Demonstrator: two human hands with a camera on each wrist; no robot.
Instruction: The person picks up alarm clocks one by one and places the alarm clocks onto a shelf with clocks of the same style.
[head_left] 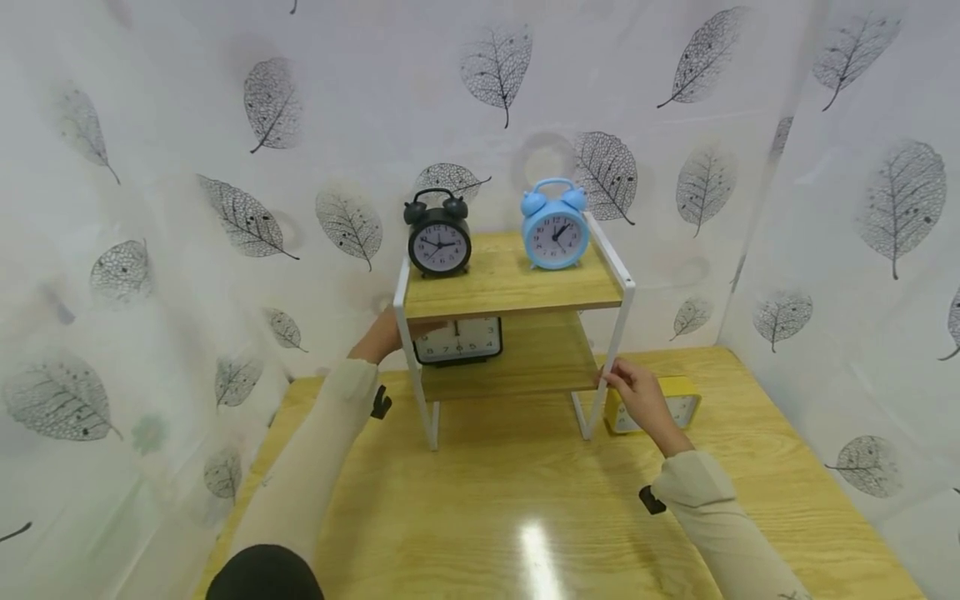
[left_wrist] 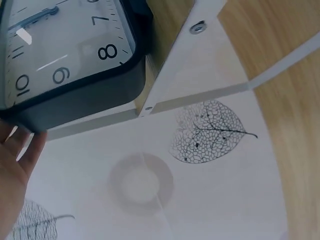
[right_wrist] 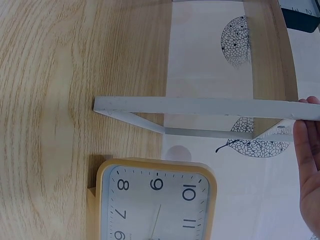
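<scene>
A two-tier shelf (head_left: 495, 287) with wooden boards and a white metal frame stands on the table. On its lower board, at the left, sits a dark-rimmed rectangular clock (head_left: 471, 340). My left hand (head_left: 382, 335) reaches in past the left side of the frame and holds this clock, fingers partly behind its edge in the left wrist view. My right hand (head_left: 639, 393) grips the front right upright (right_wrist: 200, 106) of the frame below the top board. On top stand a black twin-bell alarm clock (head_left: 440, 248) at the left and a light blue one (head_left: 557, 240) at the right.
A yellow rectangular clock (head_left: 684, 408) stands on the wooden table (head_left: 480, 500), right of the shelf and partly behind my right hand. Leaf-patterned white sheeting (head_left: 420, 100) hangs close behind the shelf and along both sides.
</scene>
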